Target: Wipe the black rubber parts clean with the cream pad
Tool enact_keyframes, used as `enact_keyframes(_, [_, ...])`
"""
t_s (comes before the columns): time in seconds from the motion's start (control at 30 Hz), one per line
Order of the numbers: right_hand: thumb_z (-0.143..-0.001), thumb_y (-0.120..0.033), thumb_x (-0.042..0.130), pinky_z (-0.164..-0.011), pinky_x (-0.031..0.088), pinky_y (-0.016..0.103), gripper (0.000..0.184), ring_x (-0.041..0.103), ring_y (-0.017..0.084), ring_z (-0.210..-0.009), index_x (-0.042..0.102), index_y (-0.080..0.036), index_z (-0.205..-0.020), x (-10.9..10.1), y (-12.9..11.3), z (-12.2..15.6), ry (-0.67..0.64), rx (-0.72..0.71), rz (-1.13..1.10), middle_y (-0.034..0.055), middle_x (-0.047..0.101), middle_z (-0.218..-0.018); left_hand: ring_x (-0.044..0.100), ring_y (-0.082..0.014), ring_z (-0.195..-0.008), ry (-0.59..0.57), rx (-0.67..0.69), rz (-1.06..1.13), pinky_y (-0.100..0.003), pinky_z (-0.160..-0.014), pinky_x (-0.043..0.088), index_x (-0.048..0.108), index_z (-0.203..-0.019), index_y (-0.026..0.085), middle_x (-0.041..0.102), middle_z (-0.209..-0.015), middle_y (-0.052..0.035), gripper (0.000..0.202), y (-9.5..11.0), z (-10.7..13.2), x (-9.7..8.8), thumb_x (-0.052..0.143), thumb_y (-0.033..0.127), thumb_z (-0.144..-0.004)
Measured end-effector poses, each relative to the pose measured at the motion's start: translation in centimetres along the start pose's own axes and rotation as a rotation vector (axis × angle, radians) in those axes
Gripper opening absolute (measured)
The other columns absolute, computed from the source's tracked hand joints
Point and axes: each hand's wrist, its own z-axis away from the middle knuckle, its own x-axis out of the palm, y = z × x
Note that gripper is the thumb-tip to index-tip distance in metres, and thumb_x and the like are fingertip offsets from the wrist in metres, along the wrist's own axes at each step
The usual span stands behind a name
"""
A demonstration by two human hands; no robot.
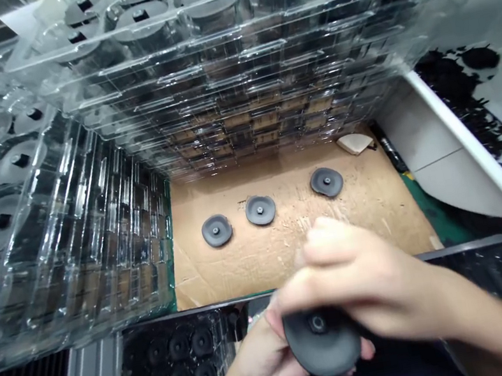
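A dark grey, dished round part with a small raised hub is tilted towards me, close to my body. My left hand grips it from below and behind, with fingertips showing past its lower right edge. Over its upper edge, my right hand is closed and smeared by motion; whatever its fingers hold is hidden. Three similar grey parts lie hub up on the cardboard: a left one, a middle one and a right one.
Clear plastic trays of such parts are stacked high behind the cardboard, with another stack at the left. Black scraps lie in a white bin at the right. A black marker-like stick and a pale wedge sit nearby.
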Motion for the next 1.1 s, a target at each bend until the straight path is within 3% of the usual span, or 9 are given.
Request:
enact_keyframes(0.1, [-0.092, -0.025, 0.045, -0.064, 0.045, 0.027, 0.024, 0.059, 0.014, -0.072, 0.068, -0.024, -0.101, 1.0, 3.2, 1.5, 0.14, 0.343, 0.04, 0.0008, 0.066, -0.078, 0.071, -0.0259, -0.08, -0.128, -0.044, 0.044, -0.024, -0.058, 0.057, 0.068, -0.104, 0.016, 0.072, -0.096, -0.011, 0.053, 0.2, 0.3, -0.6, 0.08, 0.037, -0.057])
enact_keyframes(0.17, [-0.09, -0.026, 0.048, -0.063, 0.048, 0.027, 0.022, 0.062, 0.015, -0.071, 0.068, -0.025, -0.1, 2.6, 5.4, 2.9, 0.137, 0.487, 0.024, 0.001, 0.068, -0.081, 0.069, -0.0265, -0.088, -0.171, -0.007, 0.067, -0.025, -0.063, 0.058, 0.065, -0.11, 0.018, 0.07, -0.105, -0.0103, 0.057, 0.3, 0.5, -1.1, 0.077, 0.041, -0.06])
enact_keyframes(0.3, [-0.09, -0.023, 0.046, -0.069, 0.053, 0.031, 0.027, 0.063, 0.018, -0.079, 0.067, -0.022, -0.107, 7.3, 7.8, 5.8, 0.176, 0.544, 0.054, 0.0057, 0.065, -0.088, 0.065, -0.0295, -0.1, -0.171, 0.042, 0.08, -0.028, -0.07, 0.059, 0.064, -0.113, 0.018, 0.067, -0.116, -0.0102, 0.058, 0.5, 0.7, -1.9, 0.076, 0.041, -0.061])
enact_keyframes(0.47, [-0.089, -0.025, 0.046, -0.087, 0.05, 0.044, 0.033, 0.054, 0.027, -0.107, 0.061, -0.02, -0.119, 11.4, 7.6, 7.9, 0.295, 0.567, 0.162, 0.0147, 0.052, -0.12, 0.065, -0.0292, -0.103, -0.098, 0.086, 0.071, -0.029, -0.075, 0.057, 0.065, -0.11, 0.02, 0.066, -0.118, -0.0088, 0.051, 0.8, 1.0, -1.9, 0.075, 0.037, -0.063])
enact_keyframes(0.6, [-0.088, -0.027, 0.048, -0.082, 0.052, 0.045, 0.035, 0.058, 0.025, -0.095, 0.06, -0.025, -0.121, 11.8, 7.9, 7.7, 0.328, 0.567, 0.221, 0.0144, 0.05, -0.123, 0.065, -0.0289, -0.102, -0.066, 0.126, 0.068, -0.029, -0.078, 0.057, 0.066, -0.106, 0.018, 0.069, -0.114, -0.0096, 0.044, 0.9, 1.0, -1.9, 0.075, 0.034, -0.066])
enact_keyframes(0.83, [-0.091, -0.03, 0.045, -0.07, 0.053, 0.034, 0.029, 0.062, 0.02, -0.079, 0.063, -0.019, -0.111, 9.9, 10.1, 5.6, 0.437, 0.563, 0.207, 0.0101, 0.063, -0.097, 0.064, -0.0278, -0.106, 0.168, 0.246, 0.227, -0.03, -0.092, 0.052, 0.068, -0.099, 0.01, 0.071, -0.11, -0.0122, 0.035, 0.2, 0.4, -2.4, 0.074, 0.027, -0.069])
enact_keyframes(0.93, [-0.092, -0.028, 0.043, -0.061, 0.052, 0.03, 0.029, 0.06, 0.017, -0.068, 0.058, -0.018, -0.115, 9.3, 9.2, 5.3, 0.456, 0.565, 0.168, 0.0093, 0.066, -0.097, 0.063, -0.0295, -0.106, 0.212, 0.268, 0.246, -0.033, -0.093, 0.051, 0.067, -0.099, 0.007, 0.071, -0.109, -0.015, 0.037, -0.1, 0.4, -2.4, 0.075, 0.026, -0.068])
enact_keyframes(1.0, [-0.093, -0.027, 0.043, -0.063, 0.051, 0.03, 0.029, 0.061, 0.017, -0.073, 0.058, -0.019, -0.115, 9.3, 7.8, 5.5, 0.407, 0.523, 0.129, 0.0091, 0.067, -0.099, 0.064, -0.0297, -0.105, 0.219, 0.293, 0.227, -0.033, -0.093, 0.052, 0.067, -0.1, 0.008, 0.071, -0.109, -0.0152, 0.037, -0.2, 0.5, -2.4, 0.075, 0.026, -0.068])
enact_keyframes(1.1, [-0.091, -0.027, 0.046, -0.066, 0.051, 0.029, 0.021, 0.062, 0.017, -0.074, 0.066, -0.022, -0.095, 10.0, 6.1, 5.9, 0.263, 0.407, 0.061, 0.005, 0.069, -0.084, 0.065, -0.0265, -0.104, 0.221, 0.341, 0.191, -0.032, -0.092, 0.052, 0.069, -0.098, 0.011, 0.072, -0.106, -0.0128, 0.031, -0.3, 0.6, -2.2, 0.073, 0.025, -0.07])
